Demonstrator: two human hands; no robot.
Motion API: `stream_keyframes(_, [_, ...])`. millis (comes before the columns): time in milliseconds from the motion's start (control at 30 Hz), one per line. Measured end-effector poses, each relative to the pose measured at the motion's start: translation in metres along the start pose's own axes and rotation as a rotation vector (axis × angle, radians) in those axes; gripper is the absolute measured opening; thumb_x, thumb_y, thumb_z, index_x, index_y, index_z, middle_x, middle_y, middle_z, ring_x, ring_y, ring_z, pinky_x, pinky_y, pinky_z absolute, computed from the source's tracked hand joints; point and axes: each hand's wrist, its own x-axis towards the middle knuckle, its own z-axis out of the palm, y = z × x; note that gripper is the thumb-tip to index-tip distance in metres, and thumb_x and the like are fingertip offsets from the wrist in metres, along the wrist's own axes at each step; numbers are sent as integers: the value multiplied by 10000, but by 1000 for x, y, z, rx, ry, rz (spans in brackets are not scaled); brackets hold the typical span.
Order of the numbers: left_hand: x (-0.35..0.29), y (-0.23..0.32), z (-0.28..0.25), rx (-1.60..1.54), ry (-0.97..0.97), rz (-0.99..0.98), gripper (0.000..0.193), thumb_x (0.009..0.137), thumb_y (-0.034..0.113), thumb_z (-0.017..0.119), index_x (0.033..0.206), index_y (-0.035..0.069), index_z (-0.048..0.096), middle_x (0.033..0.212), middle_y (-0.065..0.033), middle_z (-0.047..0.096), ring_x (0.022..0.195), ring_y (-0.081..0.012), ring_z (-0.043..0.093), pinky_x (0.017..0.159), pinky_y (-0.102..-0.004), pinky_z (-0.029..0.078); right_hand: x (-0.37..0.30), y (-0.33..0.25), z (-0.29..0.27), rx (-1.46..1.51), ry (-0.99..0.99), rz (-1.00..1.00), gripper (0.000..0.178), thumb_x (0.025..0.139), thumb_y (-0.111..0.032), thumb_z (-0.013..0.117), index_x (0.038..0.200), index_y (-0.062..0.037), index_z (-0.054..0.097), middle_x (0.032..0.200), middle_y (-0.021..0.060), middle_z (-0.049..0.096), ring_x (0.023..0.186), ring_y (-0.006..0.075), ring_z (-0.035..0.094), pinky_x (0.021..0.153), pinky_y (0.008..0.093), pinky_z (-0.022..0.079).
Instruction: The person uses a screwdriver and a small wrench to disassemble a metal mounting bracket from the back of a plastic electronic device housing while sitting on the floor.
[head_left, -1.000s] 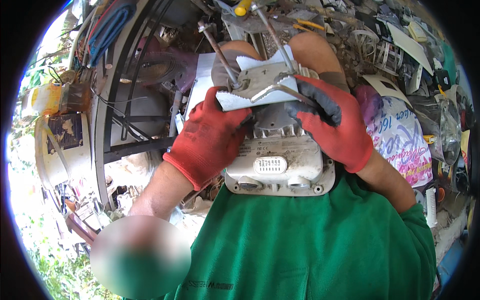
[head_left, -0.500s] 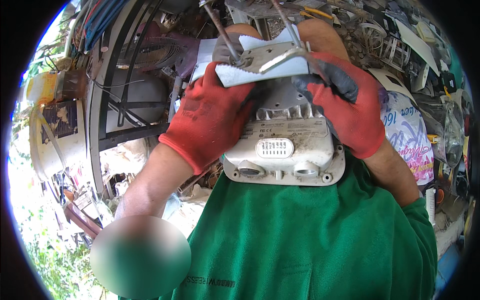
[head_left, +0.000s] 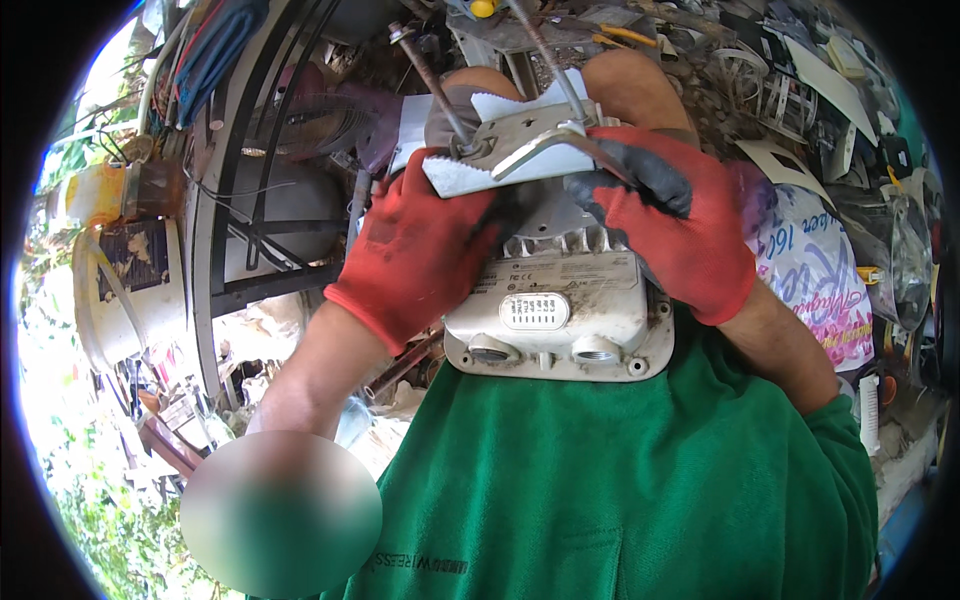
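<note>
A grey-white metal device housing [head_left: 590, 335] with cooling fins, a label and two round ports rests on my lap against the green shirt. At its far end sits a mounting bracket [head_left: 500, 140] with toothed pale edges and two long rusty bolts [head_left: 540, 55] sticking up. My left hand [head_left: 415, 235], in a red and black glove, is closed round the left side of the bracket, its fingertips partly hidden. My gloved right hand [head_left: 675, 215] grips one end of a bent metal bar [head_left: 545, 143], which lies across the bracket. The bar's exact kind is unclear.
Black metal framing [head_left: 205, 250] and a fan [head_left: 325, 125] stand at the left. Scrap, wire and loose parts cover the ground ahead and to the right. A printed white bag [head_left: 815, 270] lies beside my right forearm. Yellow-handled tools [head_left: 628, 36] lie at the far side.
The bent bar and my right hand have shifted a little left and nearer to me. The housing, bracket and left hand sit slightly lower in view. Both grips look the same.
</note>
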Motion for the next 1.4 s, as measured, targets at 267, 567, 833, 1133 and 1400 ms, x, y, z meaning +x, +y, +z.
stream_keyframes(267, [1,-11,-4,83,-29,102,382,804,175,718,1185,161,684,1149,-170,669,1255,-387,519,1005,-525,432,-1,-1,1,95,32,7,329,952,5,622,1278,49,609,1090,100,702,974,142,698,843,260,571])
stream_keyframes(567, [5,13,-14,72,-45,-45,369,859,145,691,1224,114,650,1252,-177,623,1248,-404,514,1044,-526,408,1,-10,-5,52,-3,30,324,946,17,623,1267,52,611,1084,100,708,1006,154,703,817,245,564])
stream_keyframes(833, [4,-2,-10,91,-43,4,368,874,190,691,1232,115,646,1277,-192,604,1260,-421,495,1061,-524,400,6,-5,-6,71,-13,6,340,947,27,614,1285,59,593,1103,106,706,1049,178,711,784,230,566])
stream_keyframes(1133, [15,12,-20,36,-92,-21,318,868,205,695,1183,157,695,1217,-217,602,1203,-403,521,978,-529,467,10,-8,-19,50,-32,-20,314,936,13,615,1246,61,613,1031,103,714,982,160,720,753,245,567])
stream_keyframes(1400, [30,2,-19,-49,-108,89,481,811,80,684,1288,122,635,1179,-235,621,1166,-457,526,978,-522,477,15,-11,-32,54,0,-1,319,884,-11,662,1199,36,652,918,106,733,790,106,683,696,271,560])
